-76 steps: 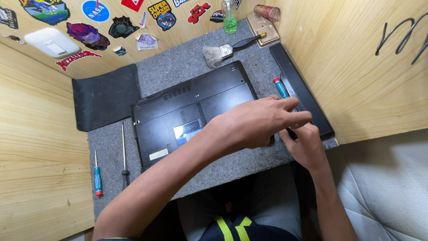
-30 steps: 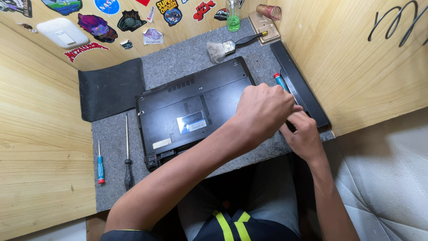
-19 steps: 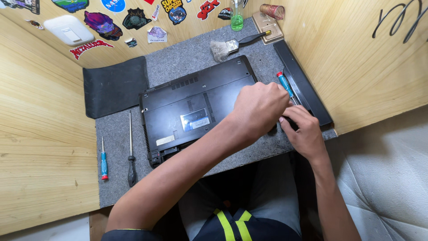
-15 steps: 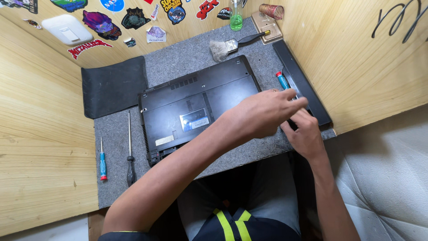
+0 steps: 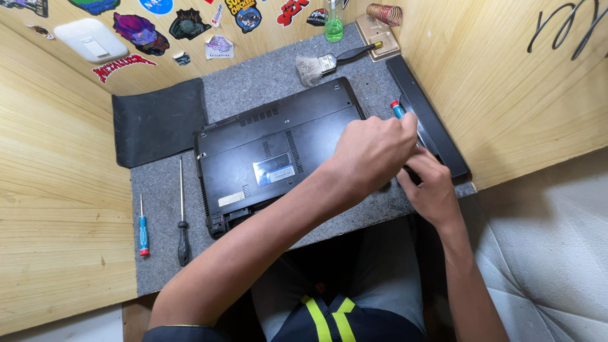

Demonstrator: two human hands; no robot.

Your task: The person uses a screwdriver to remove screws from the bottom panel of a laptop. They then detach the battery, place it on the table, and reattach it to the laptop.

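Grey felt covers the table (image 5: 253, 82). At the laptop's (image 5: 272, 155) right edge, the left hand (image 5: 370, 152) pinches a blue screwdriver (image 5: 397, 109); the right hand's (image 5: 430, 187) fingers curl beside it.

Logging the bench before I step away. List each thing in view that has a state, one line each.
Laptop: closed, underside up on the grey mat.
Blue-handled screwdriver: gripped in the left hand.
Right hand: resting at the laptop's right edge.
Small blue screwdriver: lying loose.
Long black screwdriver: lying loose.
Brush: lying flat.
Green bottle: upright.
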